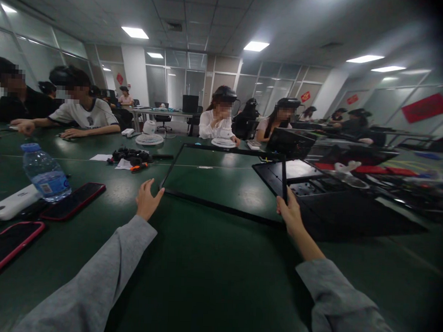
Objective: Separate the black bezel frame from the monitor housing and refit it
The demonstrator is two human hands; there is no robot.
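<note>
A thin black rectangular frame [223, 208] is held up over the green table [209, 283], its middle see-through. My right hand [290, 210] grips its right side near the lower corner, fingers wrapped round the edge. By the lower left corner, my left hand [148, 199] has its fingers apart, with the thumb at or very near the corner; whether it touches cannot be made out. Just right of the frame lie dark laptop-like parts [351, 213], partly behind my right hand.
On the left are a water bottle [47, 175], a red-edged phone [75, 201], another phone [8, 249] and a white device [12, 203]. Black tangled items [132, 156] and a small white fan [149, 140] stand farther back. Several people sit beyond.
</note>
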